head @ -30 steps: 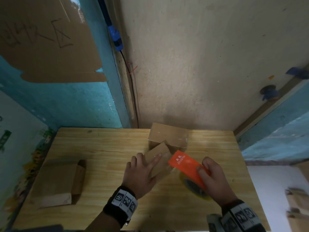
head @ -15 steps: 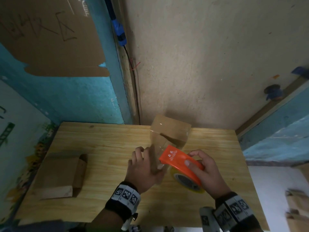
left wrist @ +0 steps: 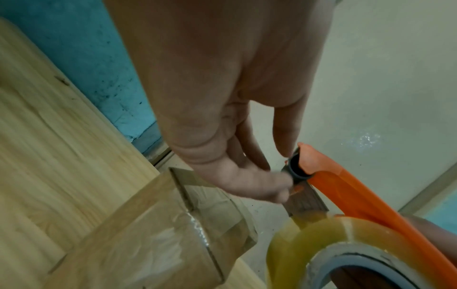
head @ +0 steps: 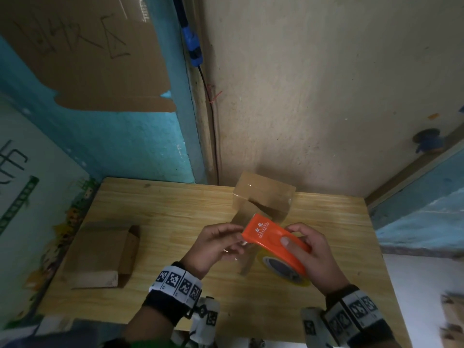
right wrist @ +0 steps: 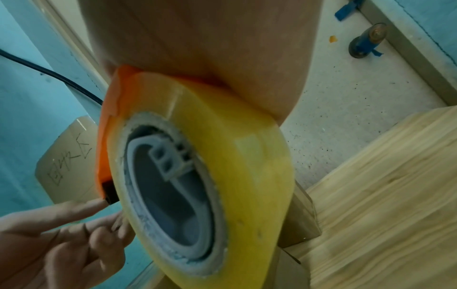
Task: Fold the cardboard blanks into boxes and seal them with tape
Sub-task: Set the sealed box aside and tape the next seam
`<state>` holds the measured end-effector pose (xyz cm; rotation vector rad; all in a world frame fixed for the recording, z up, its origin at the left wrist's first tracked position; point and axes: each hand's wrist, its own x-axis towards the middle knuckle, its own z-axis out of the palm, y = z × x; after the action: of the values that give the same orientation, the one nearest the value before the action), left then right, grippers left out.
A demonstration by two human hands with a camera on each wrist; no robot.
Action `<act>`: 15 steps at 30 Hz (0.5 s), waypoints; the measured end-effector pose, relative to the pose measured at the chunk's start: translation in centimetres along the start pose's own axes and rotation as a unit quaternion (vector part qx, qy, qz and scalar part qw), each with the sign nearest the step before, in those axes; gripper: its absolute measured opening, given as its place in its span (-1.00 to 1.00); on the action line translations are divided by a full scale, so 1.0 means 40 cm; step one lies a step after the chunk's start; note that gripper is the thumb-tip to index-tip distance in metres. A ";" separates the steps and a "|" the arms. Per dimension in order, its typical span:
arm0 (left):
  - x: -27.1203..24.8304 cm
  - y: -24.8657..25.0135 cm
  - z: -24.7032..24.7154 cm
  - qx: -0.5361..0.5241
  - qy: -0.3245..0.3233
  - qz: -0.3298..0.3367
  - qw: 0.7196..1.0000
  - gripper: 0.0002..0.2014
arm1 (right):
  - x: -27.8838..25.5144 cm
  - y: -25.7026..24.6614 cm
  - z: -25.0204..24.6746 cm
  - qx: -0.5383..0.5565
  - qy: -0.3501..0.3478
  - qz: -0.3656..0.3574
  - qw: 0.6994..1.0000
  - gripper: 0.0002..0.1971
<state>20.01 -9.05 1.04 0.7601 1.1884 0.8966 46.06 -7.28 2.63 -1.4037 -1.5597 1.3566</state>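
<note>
My right hand [head: 292,234] grips the orange tape dispenser [head: 266,231] above the table, with the yellowish clear tape roll [head: 263,259] hanging under it. My left hand [head: 236,241] is at the dispenser's front edge. Thumb and fingers pinch the loose tape end by the cutter [left wrist: 294,170]. A short strip [left wrist: 304,203] runs from the cutter back to the roll [left wrist: 333,234]. A small taped cardboard box [left wrist: 148,244] lies on the table below my hands, mostly hidden in the head view. A second taped box [head: 266,192] stands behind it against the wall.
A stack of flat cardboard blanks [head: 100,254] lies on the left of the wooden table [head: 163,209]. A cardboard sheet [head: 88,59] hangs on the blue wall and a black cable [head: 212,121] runs down the corner. More cardboard [head: 452,317] sits off the table's right edge.
My left hand has come off the small box and up to the dispenser's front edge. My right hand has lifted the dispenser and brought it closer to me.
</note>
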 end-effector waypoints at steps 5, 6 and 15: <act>0.010 0.002 -0.005 -0.005 0.032 -0.008 0.999 -0.33 | -0.004 -0.003 0.000 0.010 -0.018 0.003 1.000 -0.47; 0.014 0.000 -0.005 -0.007 0.047 -0.012 0.999 -0.30 | -0.006 -0.007 0.000 0.011 -0.023 0.003 1.000 -0.51; 0.005 0.032 -0.004 -0.048 0.137 -0.040 0.989 -0.25 | 0.007 -0.022 -0.010 -0.022 -0.050 -0.017 0.998 -0.64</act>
<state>19.65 -8.28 2.04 0.5180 1.3959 1.0054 46.08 -6.82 3.53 -1.3472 -1.6808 1.3986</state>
